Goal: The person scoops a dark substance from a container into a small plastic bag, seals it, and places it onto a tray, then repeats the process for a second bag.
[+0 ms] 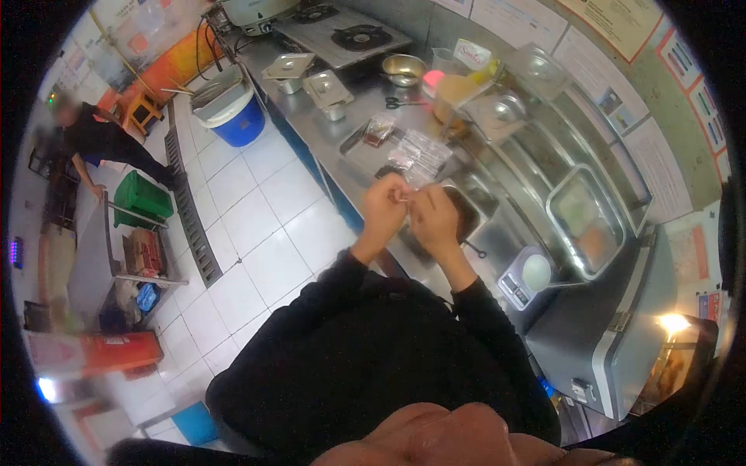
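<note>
My left hand [385,210] and my right hand [433,219] are close together over the steel counter, fingers pinched. Between the fingertips is something small and pale that I cannot make out. Just beyond them lies a metal tray [353,145] with clear plastic packets [420,154] and a packet of dark red-brown filling [379,130]. Partly hidden behind my right hand is a steel container [486,203] with dark contents. A dark handle with a ring end [475,250] sticks out beside my right wrist.
A kitchen scale [525,277] stands to the right, near a steel tray [587,221]. Scissors [406,102], a steel bowl [403,70] and lidded steel containers [328,89] sit further back, before a gas stove [342,35]. A blue bucket [237,120] and a person [109,140] are at left.
</note>
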A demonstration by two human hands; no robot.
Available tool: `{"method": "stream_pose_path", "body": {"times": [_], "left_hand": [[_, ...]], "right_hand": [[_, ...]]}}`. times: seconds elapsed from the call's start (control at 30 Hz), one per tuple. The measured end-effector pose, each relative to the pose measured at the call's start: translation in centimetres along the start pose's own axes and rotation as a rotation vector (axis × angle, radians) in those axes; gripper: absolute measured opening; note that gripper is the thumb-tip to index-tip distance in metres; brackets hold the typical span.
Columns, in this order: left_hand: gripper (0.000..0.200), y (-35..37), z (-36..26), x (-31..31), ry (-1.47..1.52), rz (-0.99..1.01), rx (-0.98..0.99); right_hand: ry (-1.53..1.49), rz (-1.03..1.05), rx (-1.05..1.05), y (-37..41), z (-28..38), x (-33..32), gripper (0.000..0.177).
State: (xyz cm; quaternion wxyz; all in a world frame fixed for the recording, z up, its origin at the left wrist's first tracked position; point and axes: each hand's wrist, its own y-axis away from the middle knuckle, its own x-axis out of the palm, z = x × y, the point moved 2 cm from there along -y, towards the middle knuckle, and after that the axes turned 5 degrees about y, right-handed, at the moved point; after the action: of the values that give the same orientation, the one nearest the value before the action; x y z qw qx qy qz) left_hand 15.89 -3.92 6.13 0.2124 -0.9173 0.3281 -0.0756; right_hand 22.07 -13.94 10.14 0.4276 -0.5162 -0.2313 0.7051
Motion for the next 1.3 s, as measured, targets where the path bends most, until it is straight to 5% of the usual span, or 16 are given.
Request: {"method": "stream_pose_path", "body": {"times": [0.07, 0.17, 0.3, 0.37, 0.47, 0.5, 0.6, 0.7, 0.9, 1.0, 1.3], "left_hand": [[0.022, -0.5, 0.8, 0.0, -0.161, 0.154, 0.009], [0.024, -1.0, 1.2, 0.1, -0.109, 0.294, 0.090], [0.038, -0.5, -1.8, 0.3, -0.021, 0.466, 0.146], [0.041, -0.1, -0.5, 0.3, -0.236, 0.488, 0.235], [0.039, -0.3, 2.5, -0.8, -0.246, 0.525, 0.078], [0.037, -0.2, 3.4, -1.6, -0.197, 0.539, -0.023], [0.038, 0.3, 4.9, -3.7, -0.110, 0.388, -0.102], [0.035, 0.9, 4.9, -5.2, -0.107, 0.320, -0.085], [0.037, 2.3, 4.9, -6.8, 0.013, 0.240, -0.163], [0.035, 2.3, 4.2, -7.3, -0.050, 0.260, -0.148], [0.028, 2.9, 4.2, -8.2, -0.090, 0.195, -0.209]], "right_hand": [[0.056, 0.112, -0.103, 0.8, -1.0, 0.3, 0.011], [-0.049, 0.266, 0.362, 2.3, -4.0, 0.6, 0.013], [-0.403, 0.389, 0.661, 3.2, -7.1, 0.6, 0.024], [-0.657, 0.475, 0.875, 2.7, -5.7, -0.1, 0.028], [-0.334, 0.365, 0.628, 2.3, -6.4, -1.6, 0.026], [-0.110, 0.511, 0.702, 3.2, -8.1, -1.9, 0.025], [0.720, 0.915, 0.460, 7.3, -11.8, -1.7, 0.028], [0.893, 1.009, 0.328, 8.8, -12.3, -1.6, 0.018], [0.953, 0.694, 0.185, 8.0, -15.0, 0.1, 0.011], [0.898, 0.697, 0.033, 8.6, -16.0, 0.4, 0.014], [0.290, 0.802, 0.457, 11.6, -15.8, -0.7, 0.013]]}}
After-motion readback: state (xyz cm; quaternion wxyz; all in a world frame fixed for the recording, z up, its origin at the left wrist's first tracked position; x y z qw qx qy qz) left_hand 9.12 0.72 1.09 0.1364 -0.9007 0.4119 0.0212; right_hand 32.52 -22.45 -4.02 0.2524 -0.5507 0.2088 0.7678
